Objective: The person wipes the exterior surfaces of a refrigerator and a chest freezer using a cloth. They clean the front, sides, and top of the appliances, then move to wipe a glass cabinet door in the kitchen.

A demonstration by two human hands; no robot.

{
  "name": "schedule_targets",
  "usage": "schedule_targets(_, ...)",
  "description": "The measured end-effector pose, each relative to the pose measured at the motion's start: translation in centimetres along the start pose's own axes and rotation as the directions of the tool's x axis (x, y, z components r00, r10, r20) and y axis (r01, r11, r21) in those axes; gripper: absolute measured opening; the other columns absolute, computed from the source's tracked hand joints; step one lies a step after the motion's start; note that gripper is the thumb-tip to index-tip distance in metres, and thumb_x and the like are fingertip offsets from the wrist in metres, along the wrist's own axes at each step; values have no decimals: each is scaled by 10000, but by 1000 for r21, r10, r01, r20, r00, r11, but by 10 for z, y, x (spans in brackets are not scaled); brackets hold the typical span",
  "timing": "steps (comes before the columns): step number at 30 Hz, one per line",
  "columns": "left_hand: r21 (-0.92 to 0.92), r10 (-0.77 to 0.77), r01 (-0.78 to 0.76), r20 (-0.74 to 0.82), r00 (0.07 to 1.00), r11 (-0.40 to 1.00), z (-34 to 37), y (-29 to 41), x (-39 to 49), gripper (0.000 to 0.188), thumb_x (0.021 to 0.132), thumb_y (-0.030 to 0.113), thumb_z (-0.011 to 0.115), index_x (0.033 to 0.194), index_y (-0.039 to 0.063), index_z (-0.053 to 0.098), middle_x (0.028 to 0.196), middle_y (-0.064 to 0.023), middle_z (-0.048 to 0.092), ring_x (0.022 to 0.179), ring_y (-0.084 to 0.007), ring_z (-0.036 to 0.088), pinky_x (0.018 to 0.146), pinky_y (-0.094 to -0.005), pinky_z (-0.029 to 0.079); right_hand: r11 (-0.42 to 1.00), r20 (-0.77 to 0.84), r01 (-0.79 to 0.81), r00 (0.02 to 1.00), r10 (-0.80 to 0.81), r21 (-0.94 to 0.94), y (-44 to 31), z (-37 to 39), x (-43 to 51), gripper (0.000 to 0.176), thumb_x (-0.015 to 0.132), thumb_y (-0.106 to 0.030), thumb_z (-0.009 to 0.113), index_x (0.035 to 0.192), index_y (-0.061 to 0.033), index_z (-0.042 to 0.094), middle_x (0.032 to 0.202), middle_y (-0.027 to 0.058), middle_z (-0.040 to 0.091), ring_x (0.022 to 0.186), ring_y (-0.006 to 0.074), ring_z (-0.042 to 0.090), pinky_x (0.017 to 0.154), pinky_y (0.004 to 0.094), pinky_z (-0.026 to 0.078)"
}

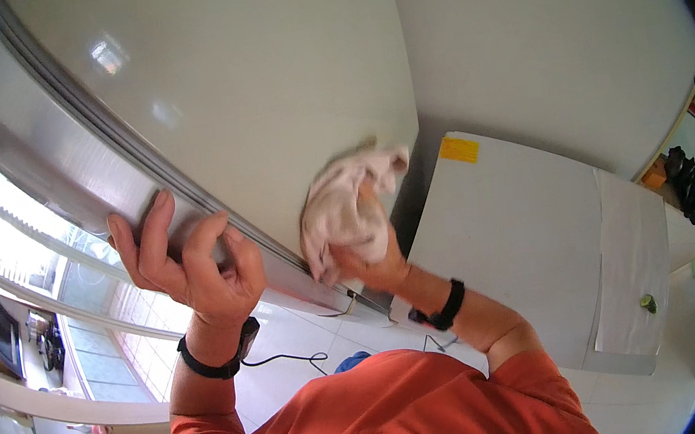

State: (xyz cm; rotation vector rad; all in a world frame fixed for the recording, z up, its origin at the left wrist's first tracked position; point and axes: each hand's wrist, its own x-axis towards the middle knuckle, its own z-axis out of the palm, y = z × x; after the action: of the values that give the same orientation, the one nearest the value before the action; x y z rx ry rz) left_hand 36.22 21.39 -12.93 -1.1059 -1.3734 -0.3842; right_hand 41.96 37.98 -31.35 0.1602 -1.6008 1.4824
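Note:
My right hand (370,260) holds a crumpled whitish-pink cloth (347,210) against the lower right part of a glossy pale panel (238,86), which looks like the side of a refrigerator. The cloth covers part of the fingers and is slightly blurred. Against the brushed-metal front (80,133) of the same appliance, beside its grey edge strip, rests my left hand (195,257), with curled fingers spread apart and no object seen in it. Black bands are on both wrists.
Right of the panel stands a white chest-like appliance (513,228) bearing a yellow label (459,149), a pale sheet (629,259) and a small green object (648,304). A dark cable (287,356) lies on the tiled floor. Windows and kitchen counters are at left.

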Motion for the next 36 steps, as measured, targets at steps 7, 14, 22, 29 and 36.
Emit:
schedule_targets(7,2,-17,17,19,1000,1000,0,0,-4,179,796,74,585,961,92,651,1349,-165,519,1451,-450,228,1189,-587,187,944,-158,6,986,-62,-331,10,-57,141,404,834,-250,736,1175,-58,639,1005,110,721,951,261,700,894,406,532)
schedule_targets(14,12,-15,15,11,1000,1000,0,1,-2,202,783,66,578,972,91,648,1344,-174,512,1446,-457,227,1187,-583,195,945,119,179,981,-152,-274,4,-26,24,730,751,-302,827,1357,-83,483,1497,201,431,1424,372,388,1186,470,286)
schedule_targets(22,19,-24,23,35,999,1000,-2,-2,-6,191,769,77,592,946,110,657,1346,-168,519,1408,-450,287,1168,-577,217,996,-199,-73,978,63,-44,18,-66,158,318,893,-239,708,1111,-9,680,1060,116,720,943,209,688,826,347,548)
schedule_targets(29,22,-55,56,-29,998,998,4,2,-6,153,791,132,601,927,101,663,1315,-147,551,1388,-422,337,1154,-578,254,960,-215,270,936,-279,-72,21,-21,122,428,913,-155,616,1309,3,583,1371,200,536,1271,318,528,1084,413,383)
schedule_targets(36,-64,-84,82,-38,996,995,1,0,-14,186,913,173,530,1000,46,633,1305,-186,555,1379,-402,367,1155,-593,259,738,118,653,757,-643,-171,-104,34,204,552,855,-187,681,1361,-39,514,1453,225,449,1352,411,424,1178,526,256)
